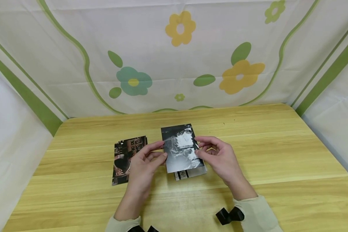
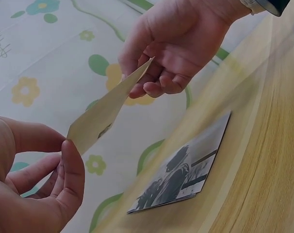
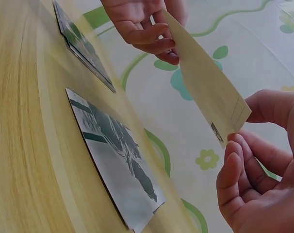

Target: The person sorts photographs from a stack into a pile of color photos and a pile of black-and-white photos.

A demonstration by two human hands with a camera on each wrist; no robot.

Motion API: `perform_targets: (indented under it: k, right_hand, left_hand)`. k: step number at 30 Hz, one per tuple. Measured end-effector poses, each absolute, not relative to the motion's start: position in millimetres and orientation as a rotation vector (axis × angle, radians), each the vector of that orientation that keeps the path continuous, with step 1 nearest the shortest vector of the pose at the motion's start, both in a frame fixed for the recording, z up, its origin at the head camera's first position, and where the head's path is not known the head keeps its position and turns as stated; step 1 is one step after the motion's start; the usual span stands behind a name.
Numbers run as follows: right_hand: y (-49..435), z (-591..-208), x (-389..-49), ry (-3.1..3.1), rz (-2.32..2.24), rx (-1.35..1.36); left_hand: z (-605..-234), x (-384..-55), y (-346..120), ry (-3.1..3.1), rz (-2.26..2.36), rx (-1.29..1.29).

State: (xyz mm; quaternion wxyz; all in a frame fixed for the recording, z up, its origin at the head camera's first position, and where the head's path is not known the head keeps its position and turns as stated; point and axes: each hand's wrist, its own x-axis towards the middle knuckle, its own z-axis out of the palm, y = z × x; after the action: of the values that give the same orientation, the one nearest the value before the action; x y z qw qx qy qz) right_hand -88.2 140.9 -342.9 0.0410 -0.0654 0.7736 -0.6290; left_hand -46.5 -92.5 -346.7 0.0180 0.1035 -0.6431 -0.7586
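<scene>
A black-and-white postcard (image 1: 179,154) is held up above the table between both hands. My left hand (image 1: 145,167) pinches its left edge between thumb and fingers, and my right hand (image 1: 219,158) pinches the right edge the same way. Its pale back shows in the right wrist view, where the postcard (image 3: 205,80) bears printed lines and a small dark picture. Below it lies a small pile of black-and-white cards (image 2: 181,170), mostly hidden from the head view. Left of that, another stack of cards (image 1: 123,161) with a brownish picture on top sits partly behind my left hand.
The wood-grain table (image 1: 278,154) extends around the cards on all sides. A white cloth (image 1: 150,38) with printed flowers and green bands hangs behind its far edge and at both sides. Black straps (image 1: 229,215) sit at the wrists, by the pale sleeves.
</scene>
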Motion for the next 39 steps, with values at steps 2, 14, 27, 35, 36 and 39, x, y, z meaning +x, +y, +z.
perform_targets:
  k: [2,14,27,35,36,39]
  right_hand:
    - [140.8,-343.0,-87.9,2.369,-1.926,-0.2]
    - [138.0,-342.9,-86.9,2.305,-2.0,-0.221]
    - [138.4,-341.4,-85.7,2.274,-1.99,-0.185]
    - [138.2,-340.4,-85.4,2.32,-1.986,-0.191]
    - [138.0,-340.4,-85.4,2.322,-1.989,-0.192]
    - [137.8,-340.1,-85.3,2.323,-2.001,-0.201]
  left_hand:
    - [-346.5,-46.5,-92.5,-2.0,-2.355,0.325]
    - [-346.5,-46.6,-93.1,-2.001,-2.357,0.332]
    - [-345.6,-46.8,-94.7,-2.009,-2.335,0.33]
    - [-347.0,-47.8,-96.8,-2.033,-2.317,0.332]
    - [-347.2,-47.9,-97.1,-2.031,-2.316,0.327]
    - [-346.7,-47.2,-97.2,-2.007,-2.334,0.306]
